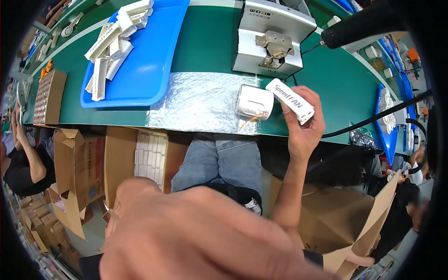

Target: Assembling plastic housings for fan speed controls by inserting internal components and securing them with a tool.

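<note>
My right hand is closed around a long white fan handle with dark lettering, held over the front edge of the table. Against the handle's left end is a round white housing with orange wires at its lower side; I cannot tell whether the two are joined. My left hand is raised very close in the lower middle, its back showing and its fingertips hidden. Nothing can be seen held in it.
A blue tray with several white handles stands at the left on the green table. Behind the work sheet is a silver machine; a black-handled tool hangs beside it. Cardboard boxes stand below; other people sit nearby.
</note>
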### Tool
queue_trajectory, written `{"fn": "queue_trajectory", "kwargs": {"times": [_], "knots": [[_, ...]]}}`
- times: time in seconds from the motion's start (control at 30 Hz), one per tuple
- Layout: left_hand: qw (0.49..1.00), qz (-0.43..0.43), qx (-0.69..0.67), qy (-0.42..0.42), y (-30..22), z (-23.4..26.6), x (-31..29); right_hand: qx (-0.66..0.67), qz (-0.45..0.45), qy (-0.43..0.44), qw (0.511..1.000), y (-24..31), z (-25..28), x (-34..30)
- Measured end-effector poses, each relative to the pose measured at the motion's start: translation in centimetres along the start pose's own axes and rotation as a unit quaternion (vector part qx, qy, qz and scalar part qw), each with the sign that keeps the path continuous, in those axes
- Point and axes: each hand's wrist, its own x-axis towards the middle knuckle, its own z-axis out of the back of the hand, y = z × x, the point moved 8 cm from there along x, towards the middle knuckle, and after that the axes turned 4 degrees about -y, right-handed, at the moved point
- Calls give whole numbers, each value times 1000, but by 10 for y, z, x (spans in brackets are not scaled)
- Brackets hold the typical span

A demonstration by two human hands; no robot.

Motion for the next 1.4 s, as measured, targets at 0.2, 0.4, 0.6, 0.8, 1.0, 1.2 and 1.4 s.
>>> {"fn": "queue_trajectory", "kwargs": {"times": [0.2,0.4,0.6,0.8,1.0,1.2,1.4], "knots": [[993,38,97,62,5,-8,-1,156,-130,34,979,-2,-22,5],[952,191,229,71,81,-11,-46,182,-131,32,974,-2,-26,3],[929,101,356,9,86,-2,-45,154,-115,41,981,8,-33,1],[920,63,385,-46,96,1,-39,203,-86,22,975,18,-39,4],[939,162,298,-48,121,5,-41,224,-91,-47,969,16,-27,3],[918,72,388,-40,119,18,-51,171,-84,-74,979,11,-12,1],[935,90,344,-2,109,11,-38,215,-114,-60,968,7,-6,-2]]}}
